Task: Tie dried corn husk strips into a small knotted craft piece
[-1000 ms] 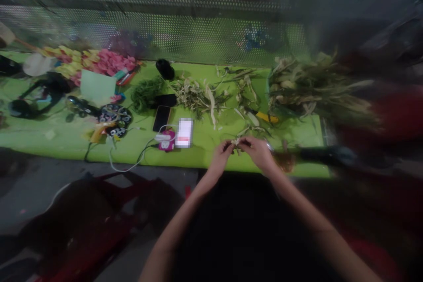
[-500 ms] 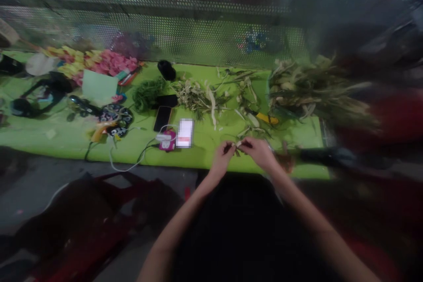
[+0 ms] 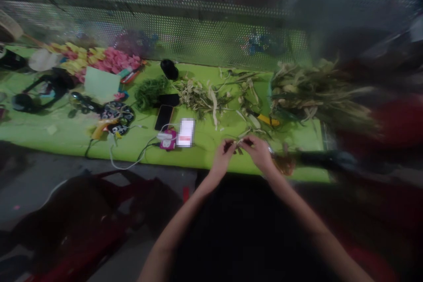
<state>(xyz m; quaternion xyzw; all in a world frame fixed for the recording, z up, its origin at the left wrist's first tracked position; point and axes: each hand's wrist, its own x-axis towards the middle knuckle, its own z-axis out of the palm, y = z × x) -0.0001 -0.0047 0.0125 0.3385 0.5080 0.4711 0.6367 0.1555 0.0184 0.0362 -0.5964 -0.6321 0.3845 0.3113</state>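
Left hand (image 3: pixel 223 155) and right hand (image 3: pixel 258 150) pinch small pale piece (image 3: pixel 239 142) by fingertips, near counter (image 3: pixel 205 153) edge, likely for fine control. Dried stalks (image 3: pixel 193 96) toward eleven o'clock, yellow handle (image 3: pixel 268 119) toward two, seemingly within reach.

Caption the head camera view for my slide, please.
Left hand and right hand pinch a small pale piece over a green tabletop, near loose plant scraps.

Both grips (image 3: pixel 225 152) (image 3: pixel 257 150) pinched, side by side
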